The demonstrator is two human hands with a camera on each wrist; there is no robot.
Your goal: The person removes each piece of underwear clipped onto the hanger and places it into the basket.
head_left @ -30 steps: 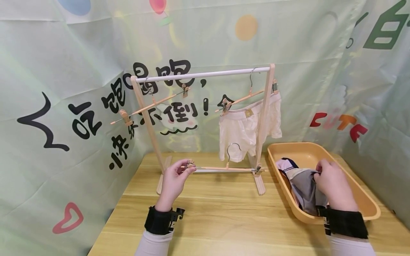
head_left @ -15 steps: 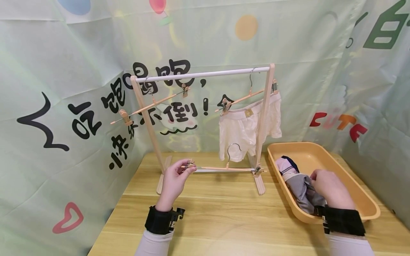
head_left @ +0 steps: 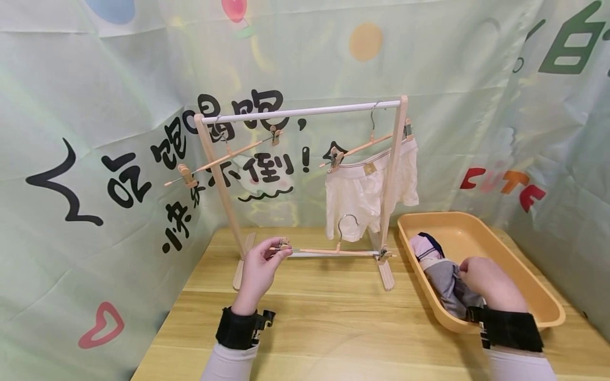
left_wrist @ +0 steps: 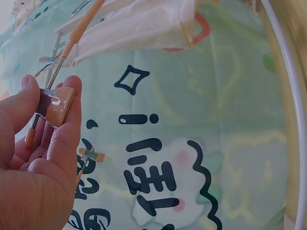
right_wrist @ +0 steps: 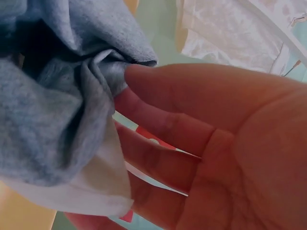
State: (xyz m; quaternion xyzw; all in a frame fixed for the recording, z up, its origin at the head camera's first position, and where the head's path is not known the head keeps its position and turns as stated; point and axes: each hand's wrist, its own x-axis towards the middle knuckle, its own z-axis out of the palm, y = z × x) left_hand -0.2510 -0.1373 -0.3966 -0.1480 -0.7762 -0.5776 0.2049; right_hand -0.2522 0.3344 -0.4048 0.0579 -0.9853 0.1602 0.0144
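Note:
My left hand (head_left: 261,267) pinches the clip (left_wrist: 59,105) at one end of a clip hanger (head_left: 314,251), whose hook (head_left: 347,217) points up. The bar runs level toward the right, ending in a second clip (head_left: 384,254) near the rack's right foot. Over the orange basin (head_left: 459,218), my right hand (head_left: 491,280) pinches a fold of a grey garment (right_wrist: 53,110) between thumb and forefinger. Its other fingers lie behind the cloth, beside a white part (right_wrist: 103,182). A pink piece with a dark edge (head_left: 425,246) lies at the basin's left side.
A wooden rack with a white rail (head_left: 305,111) stands at the back of the table (head_left: 333,328). White shorts (head_left: 357,196) hang from a clip hanger on its right; another clip hanger (head_left: 229,155) hangs bare on the left. A printed cloth backdrop (head_left: 305,58) surrounds the table.
My right hand has shifted slightly left and lower, and the grey garment has sunk and bunched in the basin. My left hand and its hanger have stayed in place.

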